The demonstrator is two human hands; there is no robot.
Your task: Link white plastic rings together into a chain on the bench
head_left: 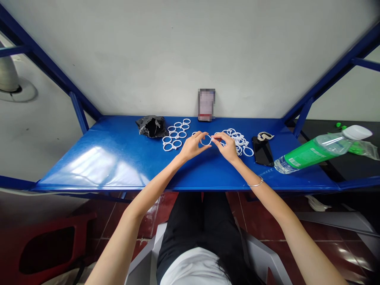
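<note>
A white ring (pixel 207 145) is held upright between my two hands above the blue tabletop. My left hand (pixel 192 146) pinches its left side with thumb and fingers, while the fingertips of my right hand (pixel 227 147) grip its right edge. Just beyond and to the right of my right hand lies a loose heap of white rings (pixel 238 139), partly hidden by that hand. On the left, several more white rings (pixel 175 135) lie flat, arranged close together in touching rows. Another ring shows partly behind my left fingers.
A crumpled black plastic bag (pixel 142 126) sits at the back left. One phone (pixel 206 105) leans against the wall; a black phone (pixel 263 151) lies at right, with a white strap-like coil (pixel 265 136) touching its top. A green-labelled bottle (pixel 314 152) stands near the blue table's (pixel 118 158) right end.
</note>
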